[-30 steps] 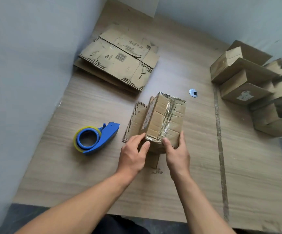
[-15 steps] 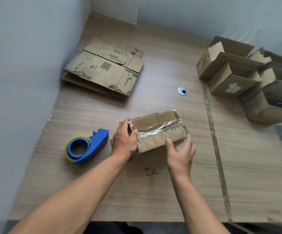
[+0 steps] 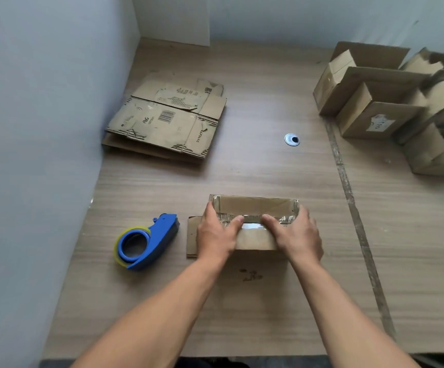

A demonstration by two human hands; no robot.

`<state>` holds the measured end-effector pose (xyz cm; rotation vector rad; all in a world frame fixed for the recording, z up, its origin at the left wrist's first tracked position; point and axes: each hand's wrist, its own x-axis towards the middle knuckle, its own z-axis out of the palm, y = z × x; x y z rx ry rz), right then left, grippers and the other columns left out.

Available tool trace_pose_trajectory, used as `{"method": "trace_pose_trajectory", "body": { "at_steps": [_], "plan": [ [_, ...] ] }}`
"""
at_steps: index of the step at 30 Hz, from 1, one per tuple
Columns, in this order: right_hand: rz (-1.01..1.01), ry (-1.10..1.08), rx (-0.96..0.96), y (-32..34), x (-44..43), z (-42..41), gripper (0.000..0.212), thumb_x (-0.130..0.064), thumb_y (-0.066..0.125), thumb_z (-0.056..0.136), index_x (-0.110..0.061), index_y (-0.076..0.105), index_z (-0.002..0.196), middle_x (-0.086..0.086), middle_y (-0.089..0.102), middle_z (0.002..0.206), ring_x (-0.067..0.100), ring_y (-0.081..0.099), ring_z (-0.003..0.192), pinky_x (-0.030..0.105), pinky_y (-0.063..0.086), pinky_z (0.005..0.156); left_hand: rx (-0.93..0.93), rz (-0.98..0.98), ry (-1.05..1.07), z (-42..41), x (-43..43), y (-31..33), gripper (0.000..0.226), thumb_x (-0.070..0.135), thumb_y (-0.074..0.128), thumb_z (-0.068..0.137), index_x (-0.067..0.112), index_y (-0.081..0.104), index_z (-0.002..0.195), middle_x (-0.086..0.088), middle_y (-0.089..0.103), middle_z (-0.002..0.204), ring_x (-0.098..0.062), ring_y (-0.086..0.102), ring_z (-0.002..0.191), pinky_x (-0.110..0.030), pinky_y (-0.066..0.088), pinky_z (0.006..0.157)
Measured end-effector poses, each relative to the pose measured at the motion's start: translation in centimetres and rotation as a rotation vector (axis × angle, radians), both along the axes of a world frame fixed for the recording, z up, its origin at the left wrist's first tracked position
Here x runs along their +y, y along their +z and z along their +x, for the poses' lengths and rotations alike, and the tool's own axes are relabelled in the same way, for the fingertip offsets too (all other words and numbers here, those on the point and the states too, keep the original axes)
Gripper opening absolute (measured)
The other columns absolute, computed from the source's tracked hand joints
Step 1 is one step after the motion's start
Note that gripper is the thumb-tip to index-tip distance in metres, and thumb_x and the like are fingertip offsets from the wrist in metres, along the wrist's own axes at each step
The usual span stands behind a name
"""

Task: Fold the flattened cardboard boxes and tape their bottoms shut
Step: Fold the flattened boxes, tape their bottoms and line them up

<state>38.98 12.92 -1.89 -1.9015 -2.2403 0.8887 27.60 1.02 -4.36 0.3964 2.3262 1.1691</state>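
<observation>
Gripping taped box (image 3: 255,206), left hand (image 3: 217,236), right hand (image 3: 296,235), open boxes (image 3: 356,120) beyond

I read this as a plain packing station set up on office desks. The wood-grain desktop (image 3: 242,171) has a round cable grommet (image 3: 292,139) and a seam (image 3: 348,195) where a second desk joins it. Pale blue-grey partition walls (image 3: 43,128) close it in at the left and back. On it sit a stack of flattened cartons (image 3: 167,120), a blue tape dispenser (image 3: 146,241), a taped box (image 3: 255,207) and a cluster of assembled boxes (image 3: 375,120) at the right.
</observation>
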Motion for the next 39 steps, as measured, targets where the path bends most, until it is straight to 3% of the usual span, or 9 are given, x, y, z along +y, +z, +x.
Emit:
{"method": "trace_pose_trajectory", "body": {
  "at_steps": [6,11,15,17,20,23,29,35,39],
  "plan": [
    [0.100,0.032,0.249,-1.5,1.9,2.6,0.028,-0.038,0.066,0.093,-0.016,0.068,0.110,0.008,0.063,0.083,0.040,0.063,0.092,0.036,0.037,0.069,0.001,-0.046,-0.136,-1.8,-0.9,0.2,0.046,0.040,0.054,0.098,0.025,0.054,0.141,-0.002,0.070,0.116,-0.021,0.062,0.111,-0.031,0.049,0.094],
    [-0.044,0.017,0.297,-1.6,3.2,3.0,0.025,-0.037,0.067,0.092,-0.018,0.068,0.108,0.010,0.071,0.100,0.032,0.064,0.099,0.033,0.042,0.076,-0.014,-0.091,-0.279,-4.0,-1.3,1.6,0.029,0.032,0.056,0.098,0.023,0.067,0.123,0.001,0.071,0.112,-0.021,0.063,0.108,-0.030,0.047,0.086],
    [-0.254,0.149,0.293,-1.1,5.9,3.1,0.058,-0.043,0.065,0.092,-0.033,0.045,0.146,0.005,0.060,0.132,0.023,0.054,0.125,0.036,0.041,0.106,0.123,-0.163,-0.370,-5.4,-0.2,2.5,0.061,0.028,0.060,0.096,0.018,0.037,0.152,-0.004,0.050,0.146,-0.022,0.046,0.135,-0.030,0.034,0.111],
    [-0.235,0.227,0.407,-1.7,6.3,3.2,0.046,-0.029,0.063,0.096,-0.032,0.052,0.140,0.002,0.057,0.138,0.020,0.052,0.130,0.039,0.040,0.111,0.218,-0.128,-0.403,-5.2,0.3,2.7,0.055,0.024,0.060,0.097,0.016,0.042,0.149,-0.004,0.048,0.147,-0.021,0.043,0.136,-0.028,0.029,0.112],
    [-0.340,0.123,0.674,-2.8,5.8,3.1,0.020,-0.012,0.061,0.097,-0.025,0.067,0.112,0.003,0.069,0.110,0.021,0.065,0.103,0.031,0.053,0.090,0.227,-0.030,-0.335,-5.2,0.2,1.9,0.034,0.020,0.062,0.097,0.018,0.061,0.130,0.003,0.061,0.122,-0.012,0.055,0.113,-0.025,0.041,0.099],
    [-0.348,-0.009,0.797,-3.1,5.4,2.4,0.013,-0.011,0.060,0.098,-0.018,0.065,0.088,0.004,0.064,0.082,0.013,0.057,0.074,0.025,0.048,0.066,0.221,0.029,-0.270,-5.1,0.3,1.1,0.023,0.017,0.063,0.095,0.019,0.068,0.117,0.004,0.065,0.108,-0.009,0.056,0.100,-0.017,0.040,0.085],
    [-0.284,-0.112,0.797,-4.2,5.5,1.4,0.019,-0.025,0.066,0.095,-0.018,0.068,0.077,0.000,0.065,0.075,0.015,0.056,0.075,0.037,0.044,0.072,0.132,0.064,-0.066,-4.9,1.5,0.4,0.016,0.028,0.061,0.097,0.024,0.070,0.109,0.009,0.068,0.096,-0.014,0.064,0.098,-0.024,0.049,0.082],
    [-0.185,-0.145,0.631,-2.4,3.9,4.4,0.047,-0.044,0.064,0.093,-0.018,0.063,0.131,-0.006,0.065,0.117,0.010,0.060,0.112,0.029,0.045,0.102,-0.102,0.069,-0.097,-4.2,-2.6,0.7,0.075,0.049,0.068,0.082,0.022,0.044,0.148,0.003,0.052,0.144,-0.012,0.048,0.133,-0.039,0.038,0.114],
    [-0.159,0.079,0.404,-1.9,-0.6,7.1,0.030,-0.036,0.063,0.096,-0.022,0.069,0.121,0.001,0.072,0.109,0.019,0.063,0.103,0.027,0.042,0.079,-0.047,-0.037,-0.233,-1.3,-5.7,-0.1,0.059,0.052,0.064,0.083,0.033,0.057,0.138,0.010,0.066,0.129,-0.011,0.058,0.124,-0.034,0.044,0.107]
  ]
}}
